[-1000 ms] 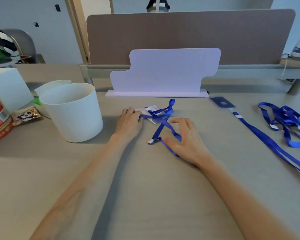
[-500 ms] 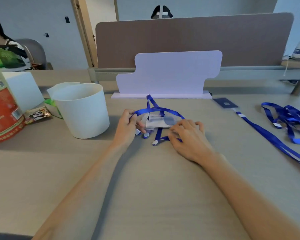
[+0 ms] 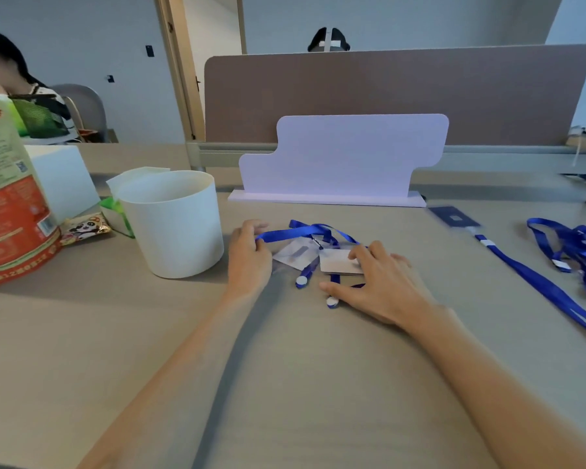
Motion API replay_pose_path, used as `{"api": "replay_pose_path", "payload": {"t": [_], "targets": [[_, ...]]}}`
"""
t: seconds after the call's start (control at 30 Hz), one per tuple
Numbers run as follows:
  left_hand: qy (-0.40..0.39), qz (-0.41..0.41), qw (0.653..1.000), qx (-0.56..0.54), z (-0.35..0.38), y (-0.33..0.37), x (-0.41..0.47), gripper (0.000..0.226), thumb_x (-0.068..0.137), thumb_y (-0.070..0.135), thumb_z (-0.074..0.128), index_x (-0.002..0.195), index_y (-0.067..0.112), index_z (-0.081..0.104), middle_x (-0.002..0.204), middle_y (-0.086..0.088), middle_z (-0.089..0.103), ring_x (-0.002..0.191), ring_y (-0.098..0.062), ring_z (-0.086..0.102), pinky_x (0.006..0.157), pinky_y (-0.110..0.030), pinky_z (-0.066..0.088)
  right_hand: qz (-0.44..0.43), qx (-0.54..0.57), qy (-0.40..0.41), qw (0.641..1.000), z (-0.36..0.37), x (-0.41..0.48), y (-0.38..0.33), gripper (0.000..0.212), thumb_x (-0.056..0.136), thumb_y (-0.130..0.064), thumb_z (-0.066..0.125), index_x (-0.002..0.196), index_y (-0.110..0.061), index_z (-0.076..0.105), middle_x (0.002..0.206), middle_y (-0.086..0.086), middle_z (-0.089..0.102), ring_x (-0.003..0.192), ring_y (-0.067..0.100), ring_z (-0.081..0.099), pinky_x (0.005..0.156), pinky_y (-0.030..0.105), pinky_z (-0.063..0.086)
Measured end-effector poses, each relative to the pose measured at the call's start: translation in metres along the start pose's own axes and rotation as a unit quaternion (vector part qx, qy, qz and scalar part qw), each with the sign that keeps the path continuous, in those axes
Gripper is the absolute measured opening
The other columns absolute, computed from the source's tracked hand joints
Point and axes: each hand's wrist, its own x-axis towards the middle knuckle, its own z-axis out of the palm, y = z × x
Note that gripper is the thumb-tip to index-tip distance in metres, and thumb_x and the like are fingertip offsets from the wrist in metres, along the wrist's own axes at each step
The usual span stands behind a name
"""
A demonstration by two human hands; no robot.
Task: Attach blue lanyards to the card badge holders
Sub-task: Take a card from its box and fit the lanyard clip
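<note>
Head view. My left hand point(image 3: 249, 257) is curled, fingers and thumb pinching the left end of a blue lanyard point(image 3: 295, 232) strap. The strap runs off toward 3 o'clock, looping over two badge holders on the table point(image 3: 285, 384). The clear badge holder point(image 3: 293, 253) lies just at 3 o'clock of my left hand. The white-card badge holder point(image 3: 335, 262) is touching it on the right.

My right hand point(image 3: 383, 286) is flat and spread, gripping nothing, with its fingertips point(image 3: 354, 254) pressing on the white-card holder. The thumb points to 9 o'clock, beside a white lanyard end cap point(image 3: 332, 301). A second end cap point(image 3: 300, 281) lies between my hands. Clip detail is too blurry to tell if it is attached.

At 9 o'clock of my left hand is a white tub point(image 3: 173, 225), and further out a red-and-white bag point(image 3: 7, 198) and a panda snack packet point(image 3: 85, 228). At 12 o'clock stands a white board stand point(image 3: 342, 157). At 2 o'clock, well apart, is a dark blue badge holder point(image 3: 454, 216) with its own lanyard point(image 3: 538, 282). At 3 o'clock is a loose lanyard pile point(image 3: 579, 245).
</note>
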Motion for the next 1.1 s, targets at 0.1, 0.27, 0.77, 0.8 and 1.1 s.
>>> {"api": "replay_pose_path", "payload": {"t": [0.1,0.27,0.77,0.8,1.1], "targets": [[-0.066,0.107,0.985,0.122,0.006,-0.004,-0.001,0.053,0.084,-0.005,0.037,0.123,0.025,0.058,0.129,0.004,0.052,0.118,-0.017,0.044,0.093,-0.025,0.037,-0.076,0.035,-0.004,0.996,0.008,0.002,-0.004,0.065,0.082,-0.069,0.045,0.134,-0.031,0.046,0.137,-0.009,0.048,0.121,0.016,0.050,0.096,0.032,0.039],[-0.138,0.117,0.967,0.181,0.008,-0.007,0.000,0.044,0.088,0.006,0.043,0.123,0.025,0.061,0.118,0.006,0.067,0.106,-0.020,0.058,0.089,-0.034,0.048,-0.100,0.130,-0.086,0.983,0.010,0.007,-0.009,0.028,0.094,-0.029,0.045,0.113,-0.012,0.058,0.113,0.000,0.065,0.097,0.012,0.060,0.089,0.039,0.045],[-0.101,-0.196,0.950,-0.222,-0.014,0.025,-0.005,0.033,0.086,0.046,0.035,0.063,0.023,0.027,0.057,0.006,0.018,0.053,-0.016,0.008,0.046,-0.024,0.010,-0.067,0.129,0.002,0.989,0.006,0.009,0.011,0.018,0.091,-0.011,0.050,0.073,-0.011,0.052,0.068,-0.003,0.048,0.072,0.023,0.046,0.061,0.032,0.030],[-0.087,-0.185,0.962,-0.180,-0.013,0.024,-0.004,0.036,0.088,0.050,0.036,0.066,0.023,0.026,0.058,0.006,0.019,0.052,-0.016,0.012,0.047,-0.025,0.013,-0.050,0.159,-0.011,0.986,0.003,0.008,0.014,0.016,0.093,-0.011,0.049,0.080,-0.008,0.057,0.076,0.001,0.052,0.075,0.022,0.048,0.064,0.032,0.034],[-0.117,0.091,0.951,0.271,-0.005,0.015,-0.015,0.030,0.094,0.049,0.037,0.092,0.020,0.043,0.090,0.005,0.053,0.087,-0.021,0.049,0.069,-0.035,0.037,0.099,0.519,0.149,0.836,-0.034,0.006,-0.002,0.026,0.096,-0.002,0.036,0.095,-0.016,0.057,0.074,-0.022,0.071,0.083,-0.004,0.065,0.075,0.018,0.048]]}}
